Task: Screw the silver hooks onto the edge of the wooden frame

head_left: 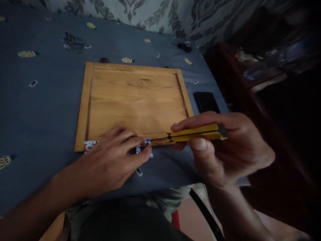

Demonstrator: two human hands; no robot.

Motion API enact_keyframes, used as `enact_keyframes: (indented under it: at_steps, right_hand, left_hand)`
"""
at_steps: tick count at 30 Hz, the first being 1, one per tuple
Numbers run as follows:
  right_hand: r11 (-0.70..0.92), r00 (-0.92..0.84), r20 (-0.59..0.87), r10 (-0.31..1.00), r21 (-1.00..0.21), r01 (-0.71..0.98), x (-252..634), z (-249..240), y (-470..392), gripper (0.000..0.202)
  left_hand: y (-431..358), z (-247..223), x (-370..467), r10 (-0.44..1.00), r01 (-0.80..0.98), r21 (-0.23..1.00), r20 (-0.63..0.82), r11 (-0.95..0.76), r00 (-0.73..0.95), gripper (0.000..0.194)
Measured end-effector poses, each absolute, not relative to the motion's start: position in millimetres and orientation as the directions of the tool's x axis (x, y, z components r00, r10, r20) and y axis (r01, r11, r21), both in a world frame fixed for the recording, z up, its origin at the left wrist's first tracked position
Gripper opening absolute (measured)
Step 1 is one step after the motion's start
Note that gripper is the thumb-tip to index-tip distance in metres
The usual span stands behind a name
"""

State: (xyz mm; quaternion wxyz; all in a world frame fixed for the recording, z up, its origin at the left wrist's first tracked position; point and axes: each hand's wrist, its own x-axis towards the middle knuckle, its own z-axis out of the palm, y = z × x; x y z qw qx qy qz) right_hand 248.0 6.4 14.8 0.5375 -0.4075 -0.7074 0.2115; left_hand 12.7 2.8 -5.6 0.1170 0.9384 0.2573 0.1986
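Note:
A framed wooden panel (137, 97) lies flat on the cloth-covered table. My left hand (110, 164) rests over its near edge, with thumb and fingertips pinching a small metal hinge (147, 142) there. Another metal hinge (89, 145) sits at the panel's near left corner, partly behind that hand. In my right hand (225, 150) is a yellow and black screwdriver (195, 133), held nearly level. Its shaft points left along the near edge, and the tip is at the pinched hinge. Whether a screw is under the tip is too small to tell.
Blue patterned cloth (50, 110) covers the table. A black phone-like slab (207, 102) lies right of the panel. Near the back are a dark tangled item (73, 43) and a dark object like keys (184, 47). Dark furniture (240, 77) with clutter stands at the right.

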Motion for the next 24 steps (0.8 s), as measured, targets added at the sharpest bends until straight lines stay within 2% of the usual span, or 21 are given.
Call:
enact_keyframes:
  at_steps: [8,14,17,19,23,24]
  right_hand:
    - [0.657,-0.404,0.530,0.746,-0.683,0.319,257,32,13,0.023]
    - [0.662,-0.394,0.543,0.741,-0.687,0.299,257,32,17,0.029]
    - [0.698,-0.418,0.576,0.702,-0.674,0.242,253,34,20,0.022]
    - [0.652,-0.398,0.548,0.736,-0.733,0.195,249,36,21,0.015]
    - [0.455,-0.460,0.413,0.786,-0.890,-0.022,237,43,29,0.005]
    - [0.371,-0.498,0.358,0.790,-0.925,-0.077,233,45,33,0.014]
  left_hand:
    - [4,-6,14,0.532,0.444,0.311,0.315,-0.840,0.786,0.026]
    - [3,-6,14,0.531,0.447,0.304,0.306,-0.841,0.790,0.027]
    - [3,-7,13,0.533,0.451,0.301,0.305,-0.840,0.789,0.024]
    - [3,-7,13,0.530,0.444,0.309,0.310,-0.841,0.789,0.023]
    - [2,-7,12,0.529,0.435,0.318,0.332,-0.842,0.781,0.022]
    - [2,-7,12,0.532,0.439,0.318,0.331,-0.840,0.779,0.022]
